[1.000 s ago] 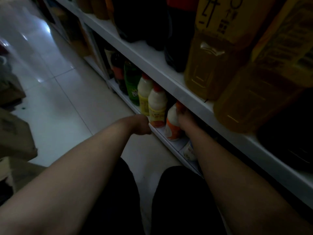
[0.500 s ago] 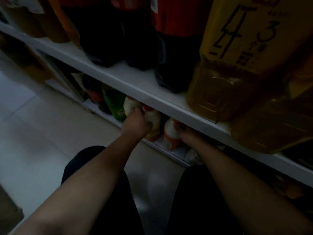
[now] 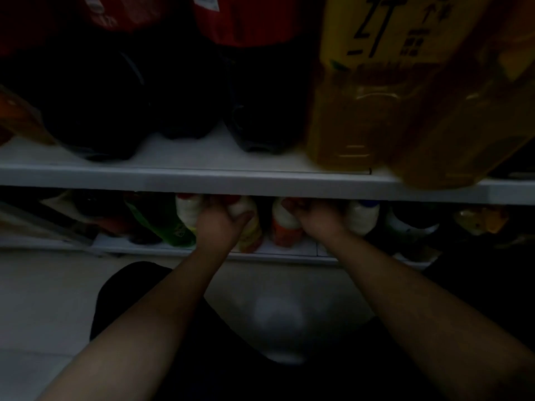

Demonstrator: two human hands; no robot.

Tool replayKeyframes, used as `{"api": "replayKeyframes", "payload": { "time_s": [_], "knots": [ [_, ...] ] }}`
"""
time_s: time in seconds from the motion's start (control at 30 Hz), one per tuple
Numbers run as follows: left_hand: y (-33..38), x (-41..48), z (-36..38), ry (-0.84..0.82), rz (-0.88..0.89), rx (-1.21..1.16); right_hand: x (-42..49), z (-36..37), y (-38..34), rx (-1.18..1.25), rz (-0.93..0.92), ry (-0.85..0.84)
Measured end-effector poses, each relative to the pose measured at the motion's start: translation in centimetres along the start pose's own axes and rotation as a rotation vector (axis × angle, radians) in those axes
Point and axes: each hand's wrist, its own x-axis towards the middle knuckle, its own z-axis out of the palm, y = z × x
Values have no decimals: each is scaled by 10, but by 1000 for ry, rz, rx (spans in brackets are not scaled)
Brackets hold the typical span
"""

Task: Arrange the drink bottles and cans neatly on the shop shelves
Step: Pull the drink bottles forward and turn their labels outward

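Setting: a dim shop aisle seen from above; a person crouches before two white shelves, both bare forearms reaching forward.
Small white bottles: four, rounded and smooth, in a row on the lower shelf (image 3: 289,250); their tops are partly hidden by the board above.
Left hand (image 3: 220,227): clasps the yellow-labelled bottle (image 3: 250,230), second in the row, fingers wrapped round its shoulder.
Right hand (image 3: 318,222): fingers curled over the top of the orange-labelled bottle (image 3: 285,230), third in the row, gripping it.
Unheld white bottles: two; a plain white bottle (image 3: 188,211) just beside the left hand, and a blue-capped bottle (image 3: 363,218) just beside the right hand.
Green bottle (image 3: 162,227): one, glossy, left of the white row on the same shelf.
Upper shelf (image 3: 231,180): a flat, matte white board.
Dark bottles (image 3: 260,105): three, large, with red labels and lobed bases, at the left and middle of the upper shelf.
Yellow bottles (image 3: 362,105): two, large, translucent amber, squarish and ribbed, with black print on yellow labels, at the right of the upper shelf.
Floor (image 3: 43,299): pale, glossy tiles.
Trousers (image 3: 130,299): dark fabric over bent knees.
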Motion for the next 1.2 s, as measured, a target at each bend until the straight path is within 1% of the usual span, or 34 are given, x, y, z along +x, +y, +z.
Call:
{"api": "replayKeyframes", "payload": {
  "time_s": [0.07, 0.17, 0.23, 0.3, 0.33, 0.43, 0.5, 0.63, 0.77, 0.9, 0.97, 1.07, 1.1, 1.17, 1.2],
  "knots": [
    [-3, 0, -2, -40, 47, 35, -2, 0, -7, 15, 31, -16],
    [-3, -1, -2, -114, 67, 46, -3, 1, -15, 151, 70, -75],
    [-2, -2, 4, -134, 87, 37, 1, 0, -15, 219, 110, -155],
    [-3, -2, 11, -133, 126, 26, 7, 1, -7, 217, 123, -269],
    [-3, -3, 14, -127, 126, 14, 10, 2, -1, 195, 117, -298],
    [-6, -2, 19, -92, 140, -31, 24, -1, 12, 128, 113, -313],
    [-8, -2, 18, -61, 165, -42, 29, -2, 12, 60, 92, -297],
    [-4, -2, 14, -40, 121, -46, 31, 4, 3, -49, 57, -235],
    [-7, -2, 16, 12, 124, -75, 33, 6, 5, -43, 77, -117],
    [-5, -2, 19, 7, 126, -142, 30, -2, 8, -35, 56, -60],
    [-2, 0, 20, 13, 116, -175, 23, -5, 7, -104, 28, -1],
    [4, 2, 22, 27, 120, -198, 7, -9, 4, -178, -55, 144],
    [6, 2, 23, 19, 131, -200, 3, -10, 2, -195, -86, 160],
    [9, 2, 23, -17, 179, -196, 1, -13, -2, -221, -115, 97],
    [10, 3, 24, -34, 207, -198, 3, -17, -4, -224, -110, 23]
  ]
}}
